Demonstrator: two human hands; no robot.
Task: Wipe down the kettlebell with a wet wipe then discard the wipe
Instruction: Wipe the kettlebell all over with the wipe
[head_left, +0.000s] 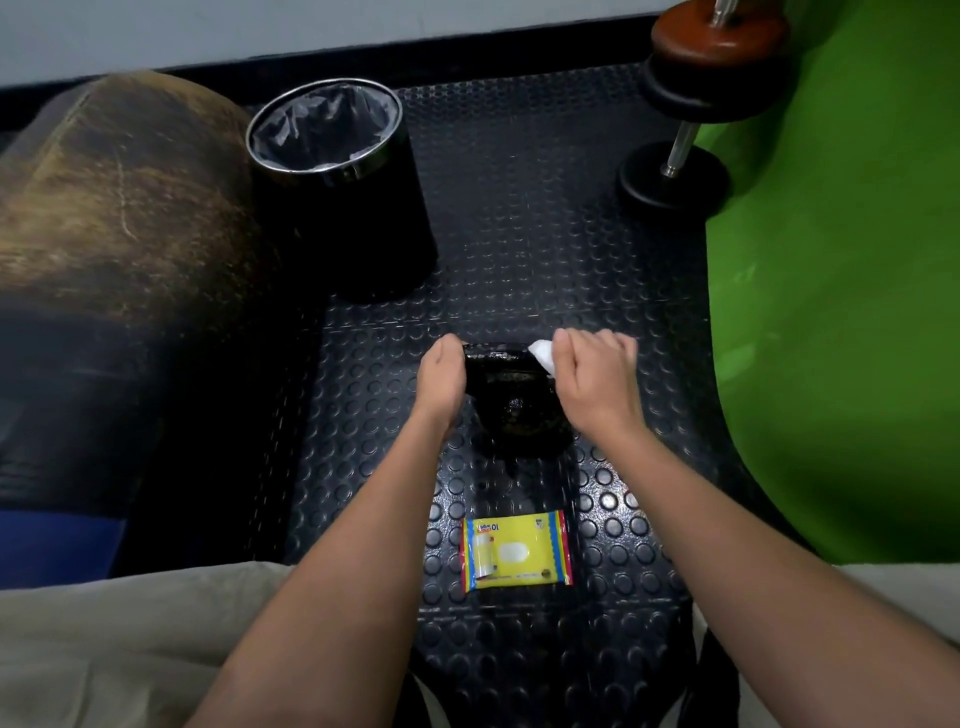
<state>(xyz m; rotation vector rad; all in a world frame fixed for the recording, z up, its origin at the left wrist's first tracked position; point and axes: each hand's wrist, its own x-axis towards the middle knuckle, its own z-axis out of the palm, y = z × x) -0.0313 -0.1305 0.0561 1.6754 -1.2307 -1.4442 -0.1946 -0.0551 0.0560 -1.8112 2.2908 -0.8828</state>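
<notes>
Mid-wipe: your left hand (441, 371) grips the handle of the kettlebell (511, 400) on the floor, right hand (597, 374) pinches the wet wipe (541, 355) there. Next do the body, then bin (332, 156).

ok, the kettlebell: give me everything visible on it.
The kettlebell is black, with a glossy, wet-looking sheen and some worn or scuffed patches on its round body. It stands upright on the studded rubber floor, handle on top, between the wet wipe pack nearer the person and the bin further off to the left. The left hand grips the handle's left end; the right hand presses a white wet wipe against the handle's right end. Its base is in shadow.
</notes>
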